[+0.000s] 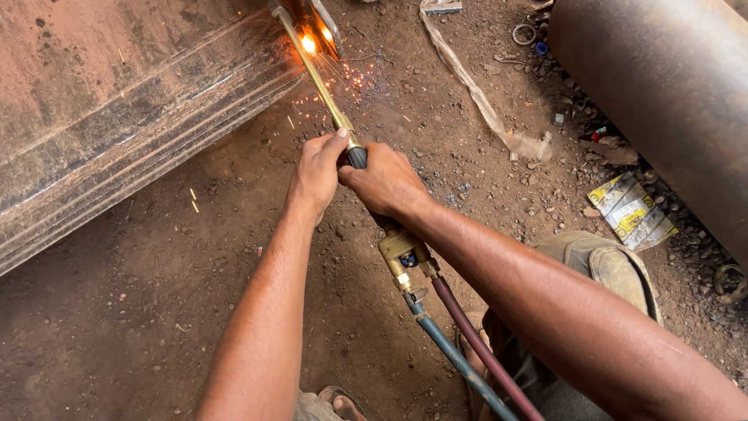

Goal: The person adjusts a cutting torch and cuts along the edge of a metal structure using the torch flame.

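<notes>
Bare dirt floor [140, 312], reddish-brown, strewn with small stones and grit. Large rusty metal slab [117, 101] rests on it at upper left; big rusty pipe [670, 93] lies along the right. Crumpled pale cloth strip [475, 86] trails across the upper middle. Flattened yellow-and-white packet [633, 210] beside the pipe. Small metal ring [523, 33] and blue cap [541, 48] near the top edge.
</notes>
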